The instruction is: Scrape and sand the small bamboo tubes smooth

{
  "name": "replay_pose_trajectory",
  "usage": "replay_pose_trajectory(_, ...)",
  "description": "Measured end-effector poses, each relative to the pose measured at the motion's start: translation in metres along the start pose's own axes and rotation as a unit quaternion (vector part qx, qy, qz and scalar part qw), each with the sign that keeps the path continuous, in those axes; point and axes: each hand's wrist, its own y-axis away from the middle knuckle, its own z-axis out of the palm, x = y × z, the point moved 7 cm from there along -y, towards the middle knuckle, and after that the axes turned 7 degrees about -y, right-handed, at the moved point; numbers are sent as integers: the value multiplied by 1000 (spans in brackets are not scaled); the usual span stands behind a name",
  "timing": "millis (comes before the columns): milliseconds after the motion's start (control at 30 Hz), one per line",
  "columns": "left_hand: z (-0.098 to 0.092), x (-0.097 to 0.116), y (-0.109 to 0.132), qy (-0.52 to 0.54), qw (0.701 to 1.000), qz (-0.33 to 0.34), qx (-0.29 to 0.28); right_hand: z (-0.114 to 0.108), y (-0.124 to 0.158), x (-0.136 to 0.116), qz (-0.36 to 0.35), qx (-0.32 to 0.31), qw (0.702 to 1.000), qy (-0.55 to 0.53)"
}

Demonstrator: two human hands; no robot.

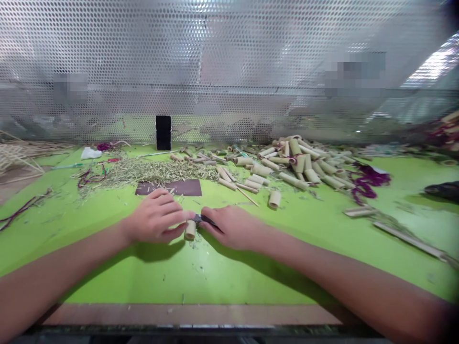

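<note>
At the middle of the green table, my left hand (158, 219) closes its fingers on a short bamboo tube (190, 231), whose open end faces me. My right hand (233, 227) is wrapped round the dark handle of a knife (205, 220). The blade lies across the far end of the tube, close to my left fingertips. Just beyond my left hand is a dark brown rectangular sheet (186, 188) with bits of shavings on it. Another short bamboo piece (274, 199) stands apart, beyond my right hand.
Behind the sheet lies a heap of shavings (150, 172). Many cut bamboo pieces (304, 162) are piled back right, beside purple string (369, 181). A black phone (163, 133) stands against the perforated metal screen (215, 57). Split bamboo strips (409, 239) lie at right, thin sticks (17, 160) at far left.
</note>
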Motion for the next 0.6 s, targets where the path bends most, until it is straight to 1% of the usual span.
replay_pose_trajectory(67, 16, -11, 2, 71, 992, -71, -80, 0, 0, 0, -2, 1, 1000, 3)
replay_pose_trajectory(133, 32, -18, 8, 144, 967, -142, -156, 1, 0, 0, -3, -1, 1000, 4)
replay_pose_trajectory(200, 43, -20, 13, 199, 942, -184, -198, 1, 0, 0, -4, -2, 1000, 1)
replay_pose_trajectory(267, 49, -20, 15, 236, 928, -201, -209, 0, 0, 0, 0, 4, 1000, 1)
replay_pose_trajectory(333, 51, -20, 15, 256, 920, -213, -206, -2, 0, 1, 13, 11, 1000, 8)
replay_pose_trajectory(500, 53, -24, 16, 272, 909, -247, -197, -4, -4, 0, 40, 19, 998, 45)
replay_pose_trajectory(600, 52, -23, 15, 281, 908, -247, -188, -4, -6, -2, 51, 9, 997, 64)
